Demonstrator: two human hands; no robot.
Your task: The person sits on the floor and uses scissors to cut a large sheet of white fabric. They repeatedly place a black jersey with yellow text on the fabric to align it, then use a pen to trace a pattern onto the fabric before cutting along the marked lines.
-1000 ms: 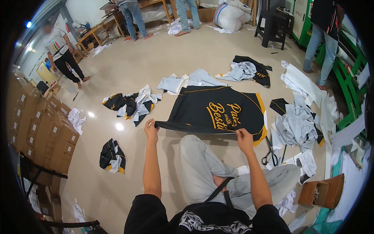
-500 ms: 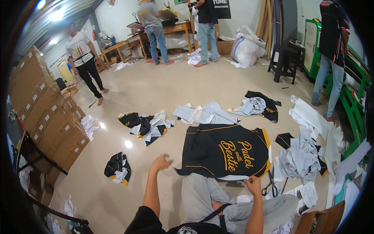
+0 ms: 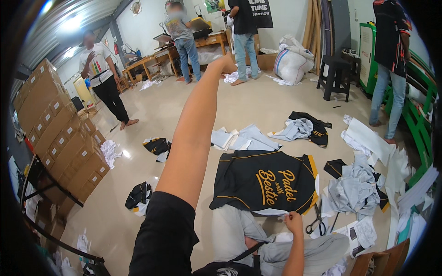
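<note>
My left hand [image 3: 223,63] is raised high on an outstretched arm, away from the fabric; its fingers are too blurred and small to read. My right hand [image 3: 291,220] pinches the lower edge of a black panel [image 3: 241,177] with yellow trim and yellow script, spread on the floor before my crossed legs, its pale underside showing at that edge. Just right of it lie black scissors [image 3: 315,225] beside a heap of pale grey fabric [image 3: 350,193]. Beyond the panel are pale pieces [image 3: 244,135] and black-yellow pieces [image 3: 317,133]; another bundle [image 3: 138,195] lies at left.
Stacked cartons [image 3: 60,138] line the left. Three co-workers [image 3: 103,87] stand behind near tables, another [image 3: 386,92] at right by a green machine [image 3: 421,133]. A black stool [image 3: 332,76], white sack [image 3: 292,62] and open carton [image 3: 382,260] are around.
My left hand has let go of the panel and risen forward and up. The panel's near edge has flattened, still in my right hand. The view has tilted upward.
</note>
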